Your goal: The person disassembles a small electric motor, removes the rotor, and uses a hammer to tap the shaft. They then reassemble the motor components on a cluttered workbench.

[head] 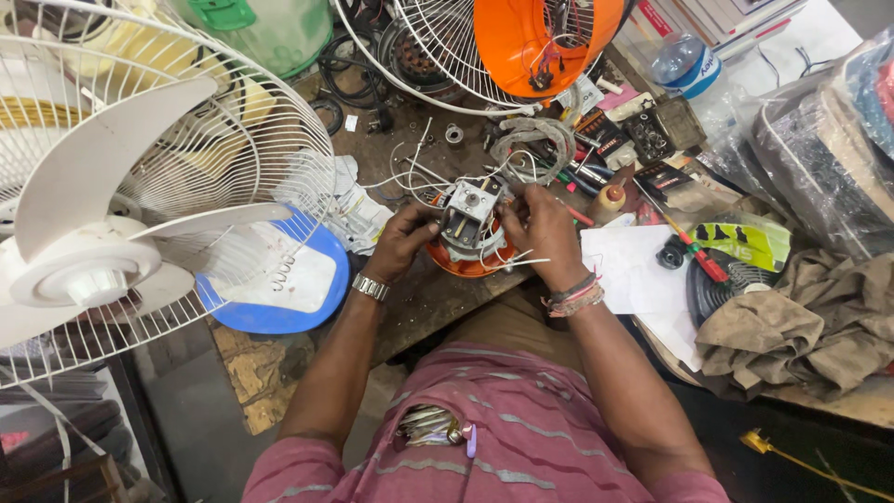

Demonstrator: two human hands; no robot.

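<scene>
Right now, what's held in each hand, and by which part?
Both hands grip one thing: a grey metal fan motor in an orange round plastic housing. Left hand clasps its left side; right hand holds its right side, by the white wires.

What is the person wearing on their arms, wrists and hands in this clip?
Both hands are bare, without gloves. The left hand has a silver metal watch band at the wrist. The right hand has several thread bracelets, red and dark. Short maroon striped sleeves end above the elbows.
</scene>
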